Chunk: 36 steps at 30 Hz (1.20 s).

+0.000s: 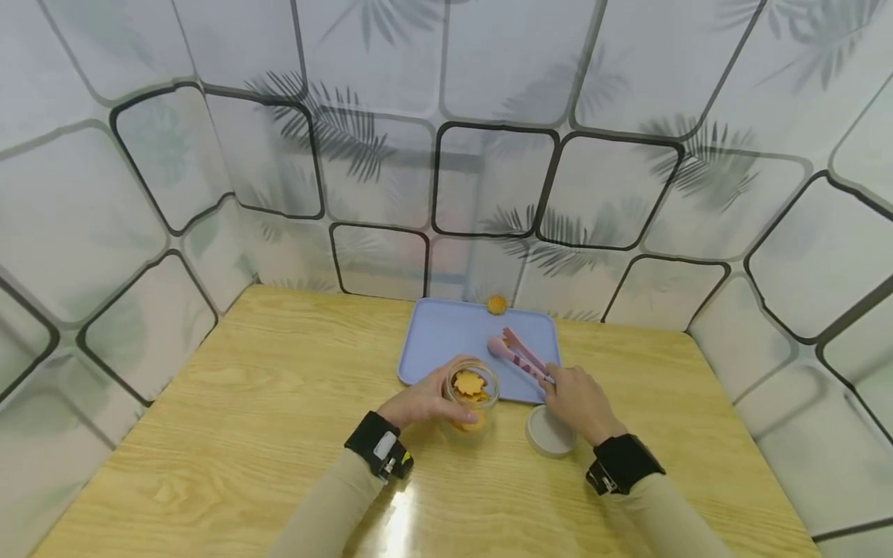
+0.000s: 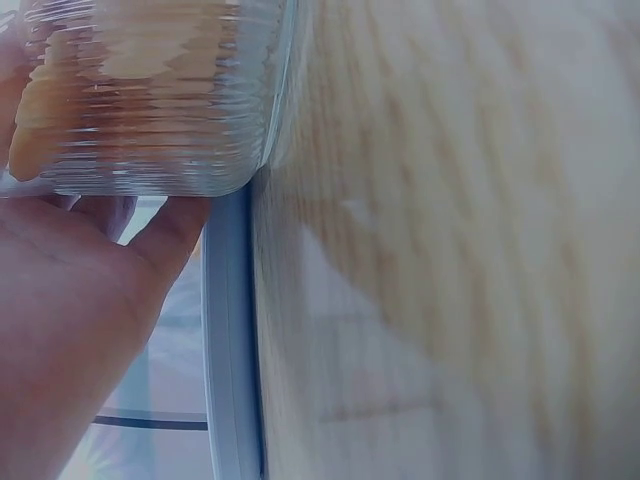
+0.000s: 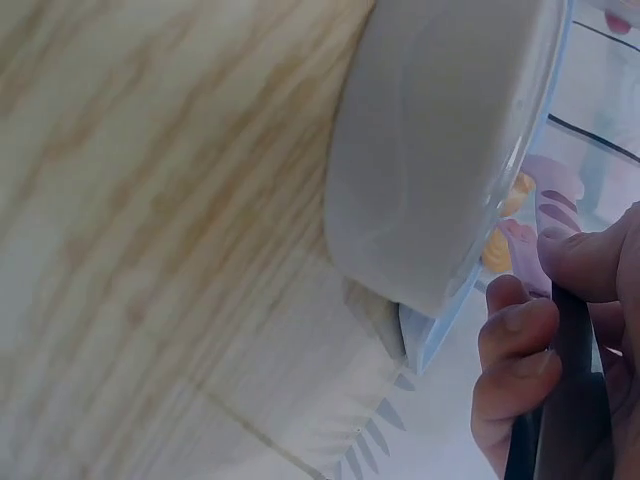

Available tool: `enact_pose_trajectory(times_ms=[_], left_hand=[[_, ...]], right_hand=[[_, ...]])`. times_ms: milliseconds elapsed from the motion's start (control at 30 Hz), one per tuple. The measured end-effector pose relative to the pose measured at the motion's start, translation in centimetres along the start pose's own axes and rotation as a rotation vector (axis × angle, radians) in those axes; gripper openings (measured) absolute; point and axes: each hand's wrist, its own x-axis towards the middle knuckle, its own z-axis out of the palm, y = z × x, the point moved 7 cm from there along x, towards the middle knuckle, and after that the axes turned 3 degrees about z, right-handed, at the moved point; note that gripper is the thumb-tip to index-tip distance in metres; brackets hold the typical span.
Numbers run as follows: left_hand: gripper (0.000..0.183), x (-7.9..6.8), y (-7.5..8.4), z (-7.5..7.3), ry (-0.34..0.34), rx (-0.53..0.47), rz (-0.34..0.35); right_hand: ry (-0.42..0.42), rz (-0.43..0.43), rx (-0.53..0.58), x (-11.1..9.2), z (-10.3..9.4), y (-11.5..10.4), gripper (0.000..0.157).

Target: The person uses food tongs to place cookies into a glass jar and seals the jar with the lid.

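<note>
My left hand point(image 1: 432, 399) grips a ribbed glass jar point(image 2: 190, 140) around its side, in front of the tray. Flower-shaped orange cookies point(image 1: 469, 383) show through the jar's uncovered mouth. In my right hand point(image 1: 579, 399) is a pair of pink tongs point(image 1: 525, 361), held by dark handles point(image 3: 572, 390) that show in the right wrist view. The tongs' tips are spread apart over the blue tray point(image 1: 446, 325), with a bit of orange showing behind them. A pale round lid point(image 1: 546, 432) lies on the table just below the right hand.
One round cookie point(image 1: 497, 304) sits at the tray's far edge. The wooden table point(image 1: 279, 387) meets a patterned curtain point(image 1: 377, 256) at the back and sides. The lid stands close to the right wrist, between it and the jar.
</note>
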Motion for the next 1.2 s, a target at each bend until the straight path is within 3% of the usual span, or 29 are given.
enact_pose_trajectory(times_ms=[367, 733, 933, 1200], left_hand=[[0.082, 0.1, -0.1, 0.1, -0.007, -0.015, 0.007], [0.083, 0.1, 0.1, 0.3, -0.002, -0.012, 0.006], [0.082, 0.1, 0.1, 0.1, 0.002, -0.006, -0.009], [0.080, -0.1, 0.0, -0.1, 0.005, 0.006, -0.019]], right_hand=[[0.065, -0.086, 0.016, -1.2, -0.4, -0.5, 0.016], [0.076, -0.089, 0.029, -2.7, -1.0, -0.4, 0.009], [0.085, -0.083, 0.033, -3.6, -1.8, -0.9, 0.028], [0.081, -0.079, 0.052, -4.4, -2.3, -1.4, 0.034]])
